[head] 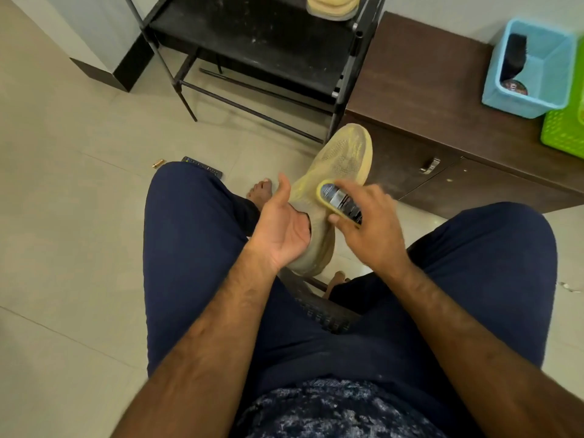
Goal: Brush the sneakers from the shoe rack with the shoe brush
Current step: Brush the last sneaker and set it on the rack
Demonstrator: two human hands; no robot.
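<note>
Yellow sneaker [339,159] on left hand [281,229], fingers inside; shoe brush [341,202] gripped in right hand [369,229].

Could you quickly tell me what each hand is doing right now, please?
Left hand: fingers inside the sneaker, holding it up.
Right hand: closed on the shoe brush, against the sneaker.

A blue bin [534,99] and green basket [562,131] sit on a brown cabinet [426,90].
</note>
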